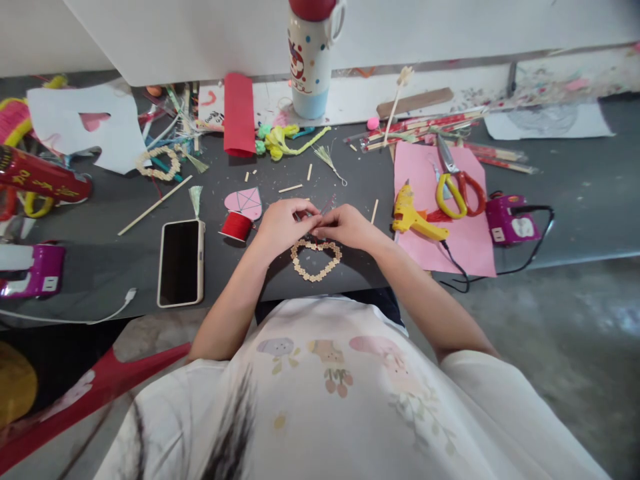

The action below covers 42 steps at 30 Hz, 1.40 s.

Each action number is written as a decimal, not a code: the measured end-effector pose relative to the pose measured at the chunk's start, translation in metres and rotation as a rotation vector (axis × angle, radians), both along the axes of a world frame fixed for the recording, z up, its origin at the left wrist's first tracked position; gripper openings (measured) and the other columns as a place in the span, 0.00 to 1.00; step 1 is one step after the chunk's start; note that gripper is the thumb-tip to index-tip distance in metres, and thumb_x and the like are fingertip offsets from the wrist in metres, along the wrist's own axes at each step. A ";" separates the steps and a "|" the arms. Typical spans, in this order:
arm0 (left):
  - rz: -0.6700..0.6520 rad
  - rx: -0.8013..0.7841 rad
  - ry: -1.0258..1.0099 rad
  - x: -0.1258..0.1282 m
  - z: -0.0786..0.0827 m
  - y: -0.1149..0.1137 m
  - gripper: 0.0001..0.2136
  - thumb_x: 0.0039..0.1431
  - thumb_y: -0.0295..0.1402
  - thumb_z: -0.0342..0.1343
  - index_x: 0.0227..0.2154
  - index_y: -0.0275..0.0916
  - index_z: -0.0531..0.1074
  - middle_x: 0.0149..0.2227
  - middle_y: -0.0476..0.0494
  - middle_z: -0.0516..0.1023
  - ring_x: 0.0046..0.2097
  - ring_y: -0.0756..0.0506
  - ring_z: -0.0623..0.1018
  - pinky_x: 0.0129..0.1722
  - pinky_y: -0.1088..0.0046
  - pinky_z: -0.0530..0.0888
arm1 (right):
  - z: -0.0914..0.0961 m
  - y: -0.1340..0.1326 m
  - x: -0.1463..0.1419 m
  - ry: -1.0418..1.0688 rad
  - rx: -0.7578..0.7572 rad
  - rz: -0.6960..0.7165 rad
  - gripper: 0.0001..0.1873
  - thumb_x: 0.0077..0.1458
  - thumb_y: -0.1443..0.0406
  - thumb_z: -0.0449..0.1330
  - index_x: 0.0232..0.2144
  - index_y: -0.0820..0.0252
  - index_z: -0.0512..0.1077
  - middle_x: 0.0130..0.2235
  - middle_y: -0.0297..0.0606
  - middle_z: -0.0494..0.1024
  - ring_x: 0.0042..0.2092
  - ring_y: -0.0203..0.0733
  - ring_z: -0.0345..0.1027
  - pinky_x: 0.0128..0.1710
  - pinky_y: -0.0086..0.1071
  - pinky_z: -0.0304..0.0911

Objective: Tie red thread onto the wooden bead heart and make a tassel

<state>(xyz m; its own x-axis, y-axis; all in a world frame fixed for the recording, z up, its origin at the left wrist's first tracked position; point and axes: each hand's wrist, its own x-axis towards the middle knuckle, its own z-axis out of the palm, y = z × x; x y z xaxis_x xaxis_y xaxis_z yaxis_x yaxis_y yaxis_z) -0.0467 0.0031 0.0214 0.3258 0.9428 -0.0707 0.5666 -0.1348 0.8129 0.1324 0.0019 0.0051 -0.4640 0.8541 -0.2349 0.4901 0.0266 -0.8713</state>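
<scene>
My left hand (287, 227) and my right hand (345, 227) meet above the grey table, fingertips pinched close together. What lies between the fingers is too small to make out. Just below them rests a heart-shaped frame (315, 275) of small pale wooden pieces, with a speck of red at its top edge. A thin, reddish, see-through strip (327, 203) shows behind the fingertips. Left of my left hand stand a spool of red thread (237, 227) and a pink paper heart (245, 202) with lines drawn on it. A thin wooden stick (375, 212) lies by my right hand.
A yellow glue gun (417, 217) and scissors (453, 183) lie on pink paper (450, 257) at right, near a purple power block (513, 220). At left are a phone (181, 263) and another wooden heart (159, 175). A bottle (310, 67) stands behind.
</scene>
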 end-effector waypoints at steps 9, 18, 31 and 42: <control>-0.047 0.000 -0.044 -0.001 0.001 -0.002 0.08 0.53 0.37 0.59 0.30 0.39 0.79 0.28 0.49 0.79 0.29 0.50 0.71 0.30 0.74 0.66 | -0.002 0.001 0.001 0.012 -0.036 0.013 0.14 0.50 0.59 0.60 0.25 0.66 0.78 0.20 0.32 0.70 0.25 0.32 0.58 0.27 0.29 0.51; 0.121 0.026 0.039 -0.007 -0.006 -0.009 0.12 0.55 0.41 0.56 0.24 0.38 0.73 0.23 0.49 0.74 0.25 0.51 0.68 0.25 0.75 0.62 | -0.001 -0.002 0.003 0.126 -0.058 0.003 0.17 0.54 0.55 0.59 0.25 0.63 0.79 0.24 0.35 0.77 0.26 0.32 0.65 0.28 0.27 0.56; 0.220 0.017 -0.105 0.002 -0.025 -0.022 0.12 0.54 0.41 0.59 0.33 0.39 0.80 0.31 0.46 0.81 0.30 0.50 0.74 0.31 0.75 0.68 | -0.006 -0.006 0.007 0.094 -0.024 -0.017 0.16 0.54 0.57 0.59 0.29 0.63 0.80 0.24 0.33 0.76 0.26 0.31 0.63 0.28 0.27 0.56; 0.068 0.175 -0.013 -0.003 -0.015 -0.041 0.06 0.55 0.33 0.59 0.33 0.43 0.81 0.31 0.48 0.78 0.29 0.52 0.71 0.30 0.76 0.67 | -0.007 -0.006 0.005 0.259 -0.203 -0.120 0.15 0.49 0.56 0.63 0.31 0.64 0.80 0.24 0.33 0.75 0.22 0.27 0.57 0.23 0.26 0.50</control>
